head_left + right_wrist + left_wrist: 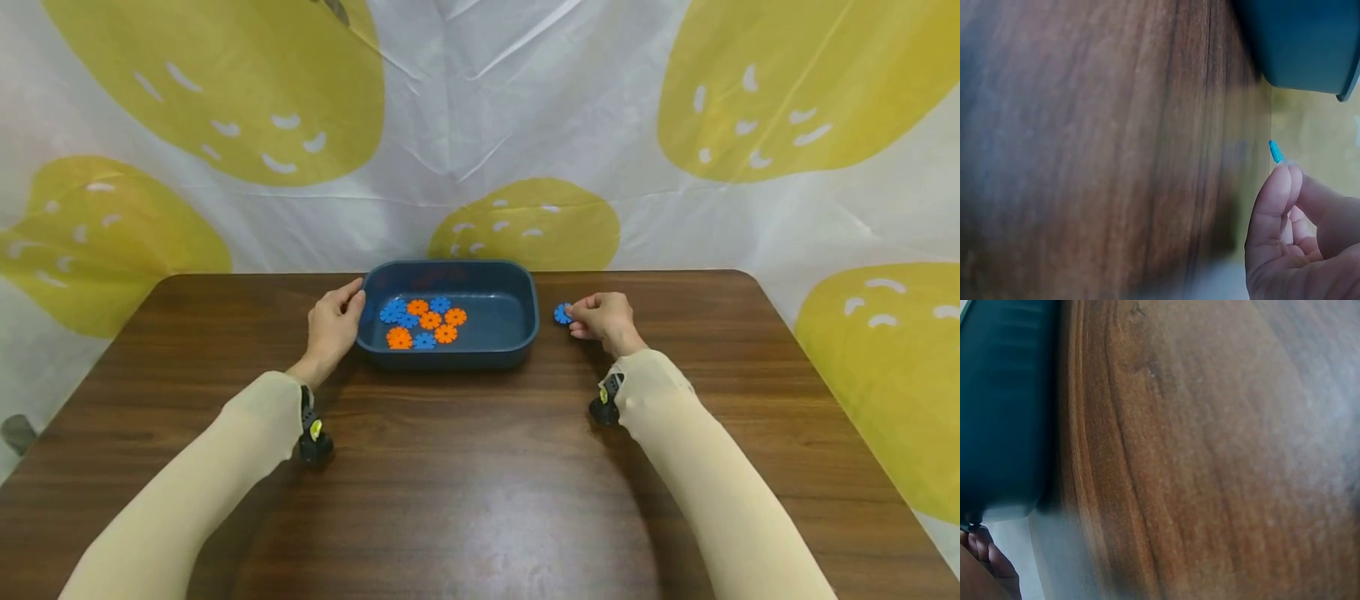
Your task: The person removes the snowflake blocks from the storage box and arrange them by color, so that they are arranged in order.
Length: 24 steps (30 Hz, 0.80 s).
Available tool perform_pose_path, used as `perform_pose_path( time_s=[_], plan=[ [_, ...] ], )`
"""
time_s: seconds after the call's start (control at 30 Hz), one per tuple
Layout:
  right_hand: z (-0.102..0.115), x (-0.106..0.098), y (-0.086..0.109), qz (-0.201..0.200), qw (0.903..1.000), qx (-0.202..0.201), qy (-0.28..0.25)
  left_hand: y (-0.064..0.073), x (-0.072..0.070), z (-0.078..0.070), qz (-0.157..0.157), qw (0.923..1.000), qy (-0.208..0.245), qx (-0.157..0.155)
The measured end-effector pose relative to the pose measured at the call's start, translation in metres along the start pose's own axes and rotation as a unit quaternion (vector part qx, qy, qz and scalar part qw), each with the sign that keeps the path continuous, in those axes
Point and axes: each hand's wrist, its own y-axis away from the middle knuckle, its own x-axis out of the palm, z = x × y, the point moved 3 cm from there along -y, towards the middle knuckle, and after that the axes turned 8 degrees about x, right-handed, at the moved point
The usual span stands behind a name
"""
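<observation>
A dark blue-green plastic bin (450,360) stands near the table's back edge. My left hand (333,323) grips its left end at the rim, with thumb and fingers at the edge; in the left wrist view, fingers (1000,565) show at the bin's corner. Several orange notched discs (430,320) and blue notched discs (392,312) lie in the left half of the bin. To the right of the bin, my right hand (606,321) pinches a blue notched disc (562,314) between thumb and fingertips. The right wrist view shows that disc (1276,152) edge-on, sticking out past the fingertips.
The brown wood-grain table (450,467) stretches in front of the bin and to both sides. A white cloth with yellow fruit shapes (525,221) hangs right behind the table. Both wrists carry small black cameras.
</observation>
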Motion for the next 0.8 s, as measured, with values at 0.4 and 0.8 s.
perform_pose_path(
  time_s=[0.4, 0.8],
  plan=[
    [-0.0037, -0.0012, 0.0013, 0.007, 0.9999, 0.004, 0.013, 0.0008, -0.0011, -0.0014, 0.006, 1.0, 0.0, -0.005],
    [-0.0053, -0.0007, 0.003, -0.007, 0.999, -0.007, 0.043, 0.0016, -0.0008, -0.0027, 0.008, 0.9999, 0.004, -0.01]
  ],
)
